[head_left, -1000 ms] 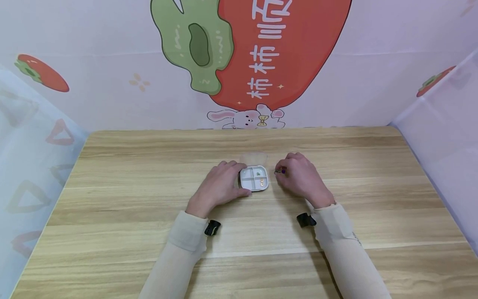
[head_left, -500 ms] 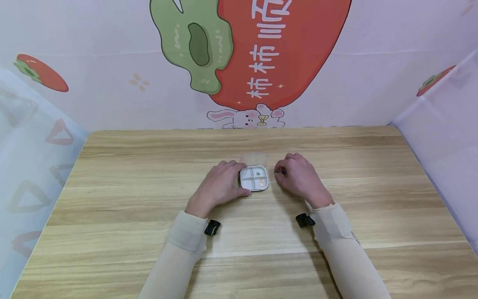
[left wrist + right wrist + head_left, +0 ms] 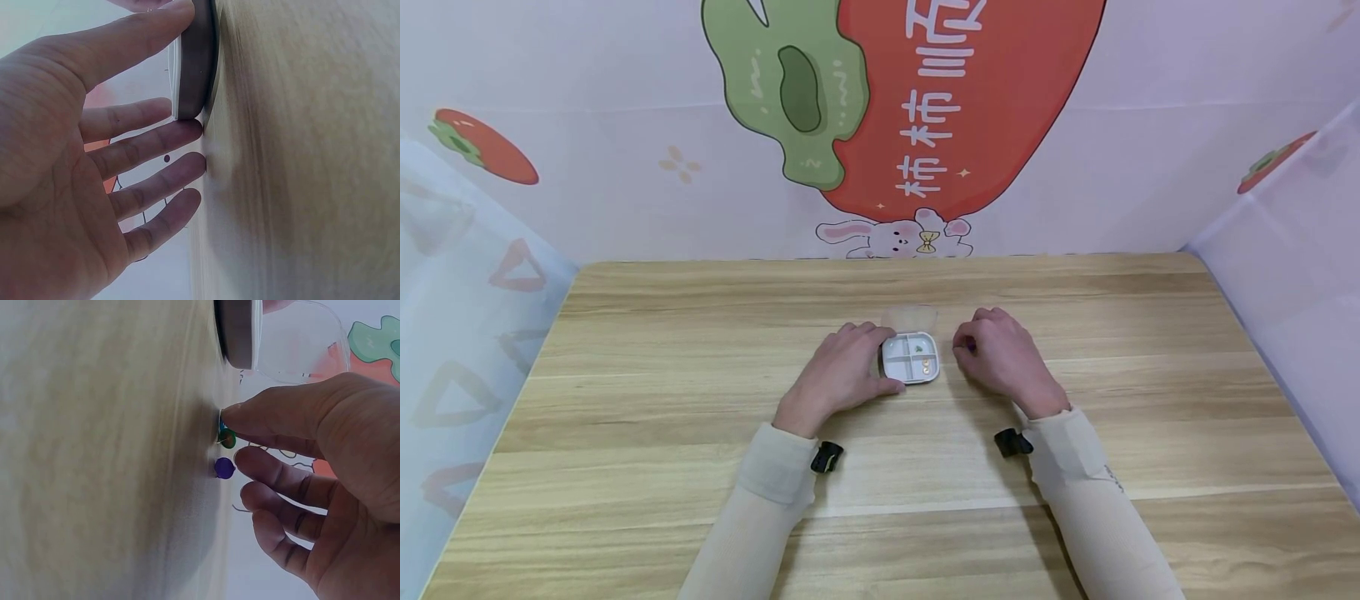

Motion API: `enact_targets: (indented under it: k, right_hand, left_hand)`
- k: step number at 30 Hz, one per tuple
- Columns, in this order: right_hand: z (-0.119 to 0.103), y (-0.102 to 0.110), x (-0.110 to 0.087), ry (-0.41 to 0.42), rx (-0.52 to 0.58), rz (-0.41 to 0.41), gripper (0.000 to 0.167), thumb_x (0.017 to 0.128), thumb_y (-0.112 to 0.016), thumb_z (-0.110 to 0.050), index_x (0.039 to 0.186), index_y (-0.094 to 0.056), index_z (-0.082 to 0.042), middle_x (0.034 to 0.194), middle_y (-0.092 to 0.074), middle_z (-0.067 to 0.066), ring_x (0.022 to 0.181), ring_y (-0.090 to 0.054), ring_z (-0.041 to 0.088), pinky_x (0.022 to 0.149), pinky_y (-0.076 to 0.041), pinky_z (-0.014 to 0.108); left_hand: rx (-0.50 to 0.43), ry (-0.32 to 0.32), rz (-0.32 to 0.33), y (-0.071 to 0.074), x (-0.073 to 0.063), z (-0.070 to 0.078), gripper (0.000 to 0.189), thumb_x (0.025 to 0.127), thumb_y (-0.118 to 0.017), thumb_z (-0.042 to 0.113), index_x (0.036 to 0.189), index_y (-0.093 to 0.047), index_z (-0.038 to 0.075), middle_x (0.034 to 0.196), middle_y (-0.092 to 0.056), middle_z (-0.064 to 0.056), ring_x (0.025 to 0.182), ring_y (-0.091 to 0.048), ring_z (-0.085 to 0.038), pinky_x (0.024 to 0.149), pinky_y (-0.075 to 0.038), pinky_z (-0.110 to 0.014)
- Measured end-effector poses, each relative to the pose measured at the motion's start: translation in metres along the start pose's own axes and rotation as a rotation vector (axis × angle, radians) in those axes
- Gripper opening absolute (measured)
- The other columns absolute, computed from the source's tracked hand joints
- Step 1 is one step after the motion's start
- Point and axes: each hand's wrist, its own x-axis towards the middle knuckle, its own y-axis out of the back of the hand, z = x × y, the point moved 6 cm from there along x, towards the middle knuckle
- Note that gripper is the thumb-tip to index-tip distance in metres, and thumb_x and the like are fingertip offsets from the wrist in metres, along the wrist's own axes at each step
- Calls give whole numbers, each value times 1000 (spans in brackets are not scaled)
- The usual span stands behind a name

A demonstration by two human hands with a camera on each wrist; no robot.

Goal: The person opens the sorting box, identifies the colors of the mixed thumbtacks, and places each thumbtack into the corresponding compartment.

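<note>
A small pillbox [image 3: 896, 372] with four compartments lies on the table, its clear lid [image 3: 910, 317] folded back. My left hand [image 3: 841, 371] holds it by the left side, thumb at the near edge and index finger at the far corner. Small gold rings [image 3: 926, 366] and a tiny green piece [image 3: 918, 349] sit in its right compartments. Just right of the box, my right hand [image 3: 1003, 354] has thumb and index fingertip together at a small round green bead-like piece [image 3: 227, 439], with a bit of blue beside it. A purple one [image 3: 224, 468] lies by the middle fingertip.
The wood-grain table [image 3: 662, 358] meets a printed cloth backdrop [image 3: 640, 183] at its far edge, with more cloth on both sides. A black wrist device [image 3: 827, 457] shows at the left cuff and another black device [image 3: 1013, 442] at the right cuff.
My right fingers have closed in over the small pieces, which showed more at the fingertips earlier in the head view. The left hand and pillbox have stayed put.
</note>
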Motion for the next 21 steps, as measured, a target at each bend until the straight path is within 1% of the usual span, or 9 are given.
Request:
enact_targets:
  k: [3, 6, 11, 17, 21]
  right_hand:
    - [0, 2, 0, 0, 9, -2, 5, 88, -72, -7, 87, -78, -8, 83, -64, 4, 81, -53, 24, 72, -46, 38]
    - [-1, 5, -1, 14, 51, 4, 5, 88, -72, -8, 87, -77, -8, 81, -63, 3, 79, -52, 24, 72, -45, 38]
    - [-1, 11, -1, 26, 195, 4, 3, 89, -74, -8, 89, -77, -7, 81, -63, 2, 78, -54, 21, 71, -45, 36]
    - [2, 13, -3, -4, 363, -22, 3, 91, -74, -7, 93, -77, -7, 86, -64, 2, 82, -58, 20, 74, -49, 37]
    - [5, 15, -4, -14, 460, -9, 5, 92, -74, -5, 95, -77, -8, 87, -67, 2, 82, -59, 20, 75, -50, 37]
  left_hand:
    - [1, 2, -1, 0, 0, 0, 71, 79, -88, 40, 137, -61, 9, 134, -62, -9, 118, -54, -27, 103, -43, -47]
    - [2, 2, -5, 0, 0, 0, 71, 80, -88, 40, 138, -61, 9, 134, -61, -9, 119, -54, -27, 103, -43, -47]
    - [3, 0, -6, 0, 0, 0, 72, 80, -88, 41, 138, -60, 9, 134, -61, -9, 120, -54, -27, 104, -43, -47]
    - [6, -1, -4, -1, 0, -1, 74, 78, -89, 41, 139, -60, 9, 134, -61, -8, 119, -54, -27, 104, -43, -46]
    - [6, -5, -7, -1, 0, -2, 75, 78, -89, 41, 139, -60, 9, 135, -61, -7, 119, -54, -26, 104, -43, -46]
